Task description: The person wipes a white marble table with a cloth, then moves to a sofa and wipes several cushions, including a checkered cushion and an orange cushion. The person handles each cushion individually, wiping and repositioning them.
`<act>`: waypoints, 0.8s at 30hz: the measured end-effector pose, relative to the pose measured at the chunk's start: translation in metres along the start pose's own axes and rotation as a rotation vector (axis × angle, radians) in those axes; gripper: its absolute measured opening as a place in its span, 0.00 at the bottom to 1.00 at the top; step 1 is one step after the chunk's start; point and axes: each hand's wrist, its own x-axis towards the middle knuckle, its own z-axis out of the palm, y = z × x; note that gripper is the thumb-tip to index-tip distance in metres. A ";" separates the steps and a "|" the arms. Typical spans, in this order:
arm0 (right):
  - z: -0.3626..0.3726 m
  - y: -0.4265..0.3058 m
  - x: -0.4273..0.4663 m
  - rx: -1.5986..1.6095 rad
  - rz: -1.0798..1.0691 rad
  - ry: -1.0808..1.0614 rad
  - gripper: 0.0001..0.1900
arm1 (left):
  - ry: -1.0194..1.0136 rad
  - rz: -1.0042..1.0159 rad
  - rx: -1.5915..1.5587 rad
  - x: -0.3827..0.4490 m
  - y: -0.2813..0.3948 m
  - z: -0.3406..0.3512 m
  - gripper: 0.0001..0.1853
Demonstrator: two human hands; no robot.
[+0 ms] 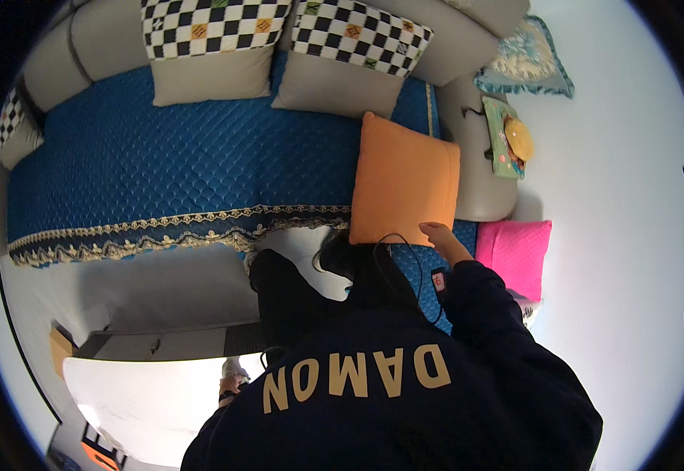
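Observation:
My right hand (pixel 438 237) is at the lower right edge of a plain orange cushion (pixel 406 173), its fingers close together. Whether they grip the fabric or only rest on it is not clear. The cushion sits at the right end of the sofa, over a blue quilted cover (pixel 200 153). Down at the left, my left hand (pixel 230 385) is at the edge of a glossy white tabletop (pixel 136 394). A small pale grey, crumpled-looking thing (pixel 233 367) is at its fingers; the grip is too small to make out.
Two grey cushions (pixel 212 79) with checkered tops lean on the backrest. Right of the armrest (pixel 483 188) lie a pink cushion (pixel 515 256) and a frilled cushion (pixel 527 59). A black cable (pixel 419 265) loops near my right forearm, beside a small dark device (pixel 438 280). The table stands behind my legs (pixel 295 294).

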 end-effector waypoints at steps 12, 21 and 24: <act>-0.009 0.051 -0.006 0.711 0.007 -0.203 0.18 | -0.163 0.359 0.368 -0.086 0.352 -0.024 0.09; -0.028 0.014 -0.010 1.401 -0.052 -0.488 0.30 | -0.710 1.037 0.946 -0.308 0.544 0.293 0.23; -0.063 0.014 0.008 1.740 -0.143 -0.619 0.29 | -0.971 1.042 1.047 -0.367 0.519 0.396 0.23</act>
